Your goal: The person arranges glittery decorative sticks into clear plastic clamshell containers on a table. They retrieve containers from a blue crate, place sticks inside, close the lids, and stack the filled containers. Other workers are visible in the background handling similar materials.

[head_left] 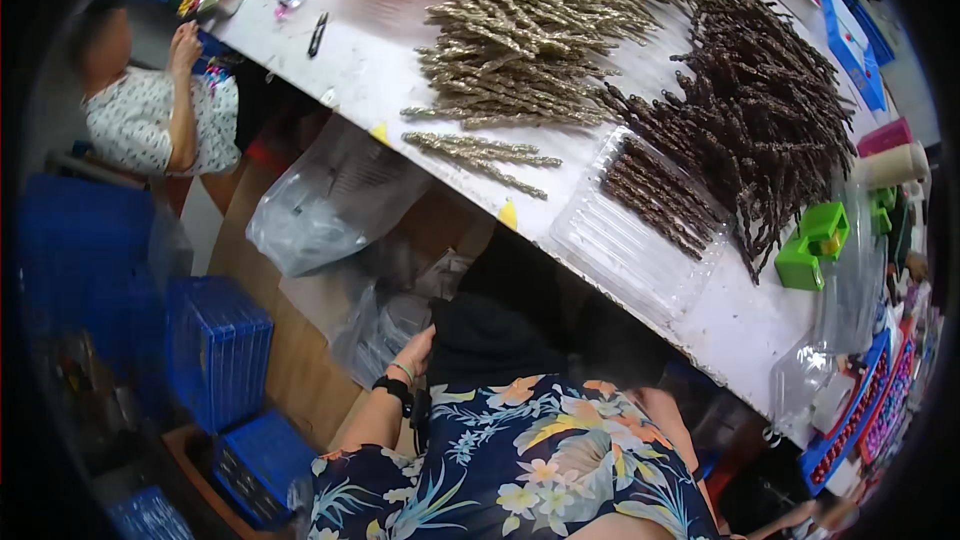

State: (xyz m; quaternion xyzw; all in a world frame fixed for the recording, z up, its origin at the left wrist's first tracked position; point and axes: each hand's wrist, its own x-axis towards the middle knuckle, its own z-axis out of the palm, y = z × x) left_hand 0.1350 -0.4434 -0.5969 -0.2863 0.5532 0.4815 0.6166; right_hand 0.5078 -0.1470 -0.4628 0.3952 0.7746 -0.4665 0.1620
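Note:
Low beside my dark-trousered lap, my left hand (416, 348) rests against the black cloth (485, 345), a dark watch on its wrist. Its fingers are mostly hidden, so I cannot tell whether they grip anything. Part of my right arm (665, 415) shows past my floral top, but the hand itself is out of sight. On the white table (740, 340), a clear ribbed plastic tray (590, 220) holds several dark brown glittery twisted sticks (660, 195) on its far right side. Gold glittery twisted sticks (480, 155) lie loose to its left.
Large heaps of gold sticks (540, 30) and dark brown sticks (760, 100) cover the table's far side. A green tape dispenser (812, 250) stands right. Clear plastic bags (320, 210) hang below the table's edge; blue crates (220, 350) stand left. Another person (160, 120) sits far left.

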